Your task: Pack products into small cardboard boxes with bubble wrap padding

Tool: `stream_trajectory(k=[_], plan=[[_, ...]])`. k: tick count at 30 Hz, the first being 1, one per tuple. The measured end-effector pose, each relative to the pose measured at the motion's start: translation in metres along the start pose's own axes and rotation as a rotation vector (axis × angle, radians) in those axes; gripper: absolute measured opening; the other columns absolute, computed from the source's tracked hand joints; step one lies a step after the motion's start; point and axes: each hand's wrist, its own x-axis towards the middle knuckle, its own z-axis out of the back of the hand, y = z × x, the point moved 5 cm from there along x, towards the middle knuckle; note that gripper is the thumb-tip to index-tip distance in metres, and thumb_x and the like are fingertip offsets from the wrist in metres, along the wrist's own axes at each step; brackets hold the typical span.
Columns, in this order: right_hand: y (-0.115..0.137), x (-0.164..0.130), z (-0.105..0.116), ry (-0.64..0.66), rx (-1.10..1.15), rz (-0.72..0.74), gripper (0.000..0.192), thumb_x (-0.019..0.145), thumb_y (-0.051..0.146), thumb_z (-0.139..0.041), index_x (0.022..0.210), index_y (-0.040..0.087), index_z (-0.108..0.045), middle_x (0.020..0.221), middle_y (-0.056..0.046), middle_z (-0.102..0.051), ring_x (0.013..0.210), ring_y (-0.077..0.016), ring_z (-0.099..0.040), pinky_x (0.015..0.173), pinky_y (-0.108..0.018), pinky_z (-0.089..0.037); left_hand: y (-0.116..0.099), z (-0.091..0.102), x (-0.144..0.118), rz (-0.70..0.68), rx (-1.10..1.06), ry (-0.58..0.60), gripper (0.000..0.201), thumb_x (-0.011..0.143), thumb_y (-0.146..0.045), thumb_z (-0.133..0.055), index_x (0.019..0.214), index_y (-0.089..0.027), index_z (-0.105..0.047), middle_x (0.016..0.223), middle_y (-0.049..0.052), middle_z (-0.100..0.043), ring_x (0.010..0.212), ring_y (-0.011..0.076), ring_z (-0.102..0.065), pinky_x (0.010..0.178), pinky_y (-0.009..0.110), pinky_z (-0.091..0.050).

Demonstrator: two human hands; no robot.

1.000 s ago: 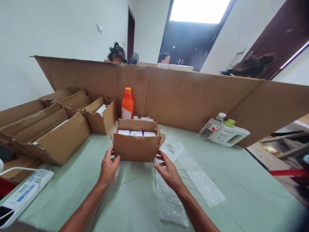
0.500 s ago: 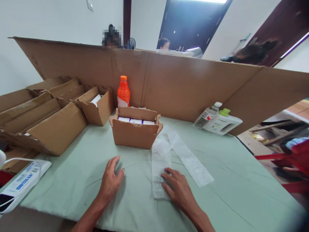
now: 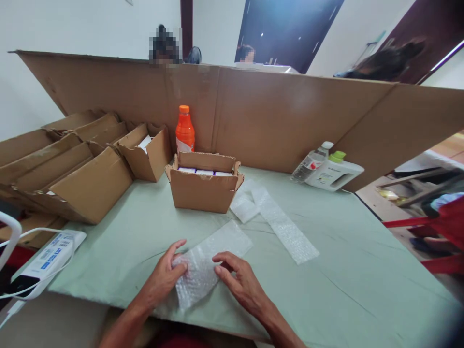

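Note:
A sheet of bubble wrap (image 3: 208, 263) lies flat on the green table cover (image 3: 337, 285) close to me. My left hand (image 3: 165, 278) rests on its left edge and my right hand (image 3: 237, 282) presses its right side, fingers spread. Behind it stands a small open cardboard box (image 3: 203, 188) with white packets inside. More bubble wrap strips (image 3: 282, 224) lie to the right of the box.
An orange bottle (image 3: 184, 129) stands behind the box. Several open cartons (image 3: 87, 169) line the left. A clear bottle (image 3: 311, 162) and white jug (image 3: 335, 173) lie at the right. A tall cardboard wall (image 3: 290, 116) closes the back. A white device with cable (image 3: 43, 258) sits at left.
My hands left the small box and came back toward me. The right hand dragged one bubble wrap sheet in front of me, and both hands now rest on it.

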Motion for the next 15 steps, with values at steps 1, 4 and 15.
stream_trajectory(k=[1, 4, 15], plan=[[-0.002, 0.000, 0.002, -0.013, 0.000, -0.004, 0.021, 0.092, 0.036, -0.056, 0.101, 0.023, -0.070, 0.095, -0.003, -0.072, 0.080, -0.0178, -0.065, 0.068, -0.027, -0.047, -0.002, 0.012, 0.004, -0.006, 0.045, -0.016, 0.078, 0.075, -0.042, -0.059, 0.145, -0.013, -0.041, 0.084, 0.003, -0.067, 0.070, 0.0187, -0.064, 0.069, 0.032, -0.051], [-0.011, 0.003, 0.009, -0.024, 0.014, -0.034, 0.021, 0.090, 0.035, -0.056, 0.100, 0.022, -0.070, 0.093, -0.003, -0.071, 0.081, -0.0182, -0.064, 0.070, -0.029, -0.048, -0.014, 0.055, 0.023, -0.083, 0.316, -0.126, 0.077, 0.070, -0.042, -0.060, 0.140, -0.012, -0.049, 0.070, -0.002, -0.061, 0.060, 0.0172, -0.057, 0.061, 0.031, -0.047], [-0.012, 0.060, -0.040, 0.073, 0.481, -0.167, 0.039, 0.080, 0.042, -0.070, 0.114, 0.021, -0.066, 0.094, -0.005, -0.069, 0.083, -0.0181, -0.064, 0.075, -0.032, -0.053, -0.027, 0.020, 0.011, -0.483, 0.729, -0.186, 0.036, 0.083, -0.029, -0.051, 0.114, -0.022, -0.069, 0.099, 0.009, -0.071, 0.091, 0.0247, -0.066, 0.081, 0.037, -0.052]])
